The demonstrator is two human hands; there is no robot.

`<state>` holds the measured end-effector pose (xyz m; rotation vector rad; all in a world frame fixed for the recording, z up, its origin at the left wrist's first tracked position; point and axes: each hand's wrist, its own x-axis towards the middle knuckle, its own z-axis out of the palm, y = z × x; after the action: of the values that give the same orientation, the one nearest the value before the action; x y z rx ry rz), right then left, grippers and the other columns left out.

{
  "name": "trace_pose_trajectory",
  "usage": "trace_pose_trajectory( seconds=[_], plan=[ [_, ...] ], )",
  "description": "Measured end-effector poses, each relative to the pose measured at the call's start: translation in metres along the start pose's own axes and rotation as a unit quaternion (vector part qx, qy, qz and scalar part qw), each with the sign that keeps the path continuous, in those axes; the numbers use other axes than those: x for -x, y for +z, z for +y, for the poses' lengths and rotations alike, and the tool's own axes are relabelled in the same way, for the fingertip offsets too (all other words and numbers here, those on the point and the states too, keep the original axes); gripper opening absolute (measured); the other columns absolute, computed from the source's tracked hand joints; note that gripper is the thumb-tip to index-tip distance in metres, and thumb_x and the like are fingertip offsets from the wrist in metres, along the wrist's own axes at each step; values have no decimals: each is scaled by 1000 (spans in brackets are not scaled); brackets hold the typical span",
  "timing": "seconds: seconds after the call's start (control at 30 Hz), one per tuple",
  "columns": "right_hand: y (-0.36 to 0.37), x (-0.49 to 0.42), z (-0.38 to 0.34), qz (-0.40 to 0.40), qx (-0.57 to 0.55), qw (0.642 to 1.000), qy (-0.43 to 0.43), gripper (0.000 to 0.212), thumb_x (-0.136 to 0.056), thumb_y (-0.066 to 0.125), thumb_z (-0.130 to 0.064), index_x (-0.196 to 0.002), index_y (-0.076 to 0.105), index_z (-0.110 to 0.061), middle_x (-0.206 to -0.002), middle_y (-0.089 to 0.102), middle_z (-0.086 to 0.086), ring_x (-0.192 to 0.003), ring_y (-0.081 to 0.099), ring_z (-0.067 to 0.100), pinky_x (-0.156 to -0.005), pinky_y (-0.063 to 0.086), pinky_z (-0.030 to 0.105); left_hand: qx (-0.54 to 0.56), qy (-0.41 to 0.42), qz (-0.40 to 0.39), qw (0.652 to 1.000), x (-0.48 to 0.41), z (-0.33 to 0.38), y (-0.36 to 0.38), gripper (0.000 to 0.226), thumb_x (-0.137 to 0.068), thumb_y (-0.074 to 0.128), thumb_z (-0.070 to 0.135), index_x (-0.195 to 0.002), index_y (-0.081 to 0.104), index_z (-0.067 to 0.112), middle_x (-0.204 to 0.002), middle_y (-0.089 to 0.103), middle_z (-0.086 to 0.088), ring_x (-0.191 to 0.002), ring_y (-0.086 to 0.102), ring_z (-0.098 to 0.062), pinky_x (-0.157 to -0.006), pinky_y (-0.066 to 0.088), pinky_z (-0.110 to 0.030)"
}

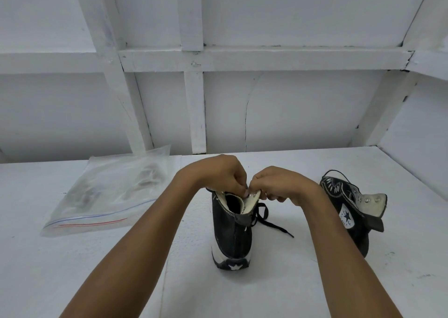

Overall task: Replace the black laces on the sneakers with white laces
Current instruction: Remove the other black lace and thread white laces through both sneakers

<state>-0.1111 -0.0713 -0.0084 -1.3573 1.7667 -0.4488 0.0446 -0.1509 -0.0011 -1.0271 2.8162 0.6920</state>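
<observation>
Entry one: centre sneaker [232, 230], black canvas high-top with white sole, upright at the middle of the white table [72, 269], heel toward the camera, star mark on the heel patch. Collar open, pale lining on show; right-side eyelet flap folded outward, metal eyelets visible. Entry two: left hand [221, 174], above the collar, fingers curled, fingertips pinching the top edge of that flap. Entry three: right hand [278, 184], just beside the left, thumb and forefinger pinching the same flap from its outer side, remaining fingers curled underneath; cannot tell whether any lace lies inside either pinch. Entry four: black lace [269, 223], loose at the right side of the centre sneaker, looping below the right hand, one end trailing over the table to the right. Entry five: second sneaker [349, 213], same black high-top pattern, apart from the first on the right, lying on its side, round star patch facing up, upper folded open with pale lining and metal eyelets exposed; thin pale lines across its front, lace or stitching not distinguishable. Entry six: zip bag [104, 196], clear plastic, flat on the table at left, blue and red closure strips along the near edge, contents too blurred to identify. Backdrop: white wall [291, 114] with crossed white battens.
</observation>
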Motion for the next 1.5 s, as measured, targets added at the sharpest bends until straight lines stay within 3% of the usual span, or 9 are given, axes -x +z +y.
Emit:
trace_pose_trajectory(
  seconds=[0.2,0.37,0.5,0.83,1.0,1.23,1.33,1.4,1.5],
  plan=[
    [1,2,5,3,-21,1000,-2,15,-84,58,-16,-69,56,-13,-59,49,-1,-54,29,15,-47,20,24,-35,-81,87,992,7,-34,-9,14,-84,68,25,-74,66,16,-75,64,0,-73,56,-16,-57,39,-25],
    [4,0,4,12,-36,999,-2,20,-82,58,-16,-63,54,-14,-55,49,-2,-52,30,15,-46,19,23,-72,-169,71,980,14,-69,-3,11,-86,67,26,-83,69,16,-77,63,4,-83,60,-17,-61,43,-26],
    [6,-1,1,12,-40,999,-4,22,-82,57,-14,-60,50,-14,-54,48,-2,-54,30,16,-45,20,22,-10,-96,93,991,18,-52,-5,9,-88,66,27,-87,71,20,-88,70,4,-86,63,-16,-74,51,-29],
    [5,3,1,23,-36,999,6,19,-82,59,-15,-63,54,-13,-57,48,-1,-53,31,16,-46,20,23,10,1,18,1000,4,-8,0,9,-87,69,34,-84,74,27,-85,70,8,-72,60,-10,-61,44,-23],
    [5,3,5,22,-42,999,9,16,-82,59,-16,-67,56,-13,-55,50,-3,-54,32,16,-46,20,23,-43,-94,71,992,11,-41,-7,21,-90,62,26,-88,71,8,-87,68,-5,-82,60,-21,-65,45,-29],
    [5,0,0,39,-22,999,-8,8,-80,61,-12,-73,57,-13,-66,55,-4,-59,37,15,-48,24,22,-119,-251,-7,961,29,-91,9,30,-85,60,17,-62,42,12,-63,43,-1,-56,38,-15,-52,29,-25],
    [7,0,-7,43,-8,997,-55,8,-82,59,-8,-87,65,-11,-78,62,-3,-63,46,11,-51,33,20,-111,-224,-22,968,33,-85,10,16,-90,62,22,-85,64,7,-87,63,-5,-79,58,-20,-65,46,-29],
    [10,-3,-13,37,9,995,-94,20,-83,57,-2,-96,69,-10,-89,67,-1,-68,56,8,-61,45,18,-56,-175,45,982,34,-75,5,19,-91,61,22,-99,67,6,-101,68,-5,-96,63,-24,-80,52,-35],
    [16,-8,-23,19,37,993,-112,21,-85,58,-5,-94,74,-17,-93,69,-7,-76,57,8,-67,45,20,100,-97,97,986,38,-47,-2,20,-93,61,30,-89,69,12,-83,70,6,-79,67,-11,-72,52,-29]
  ],
)
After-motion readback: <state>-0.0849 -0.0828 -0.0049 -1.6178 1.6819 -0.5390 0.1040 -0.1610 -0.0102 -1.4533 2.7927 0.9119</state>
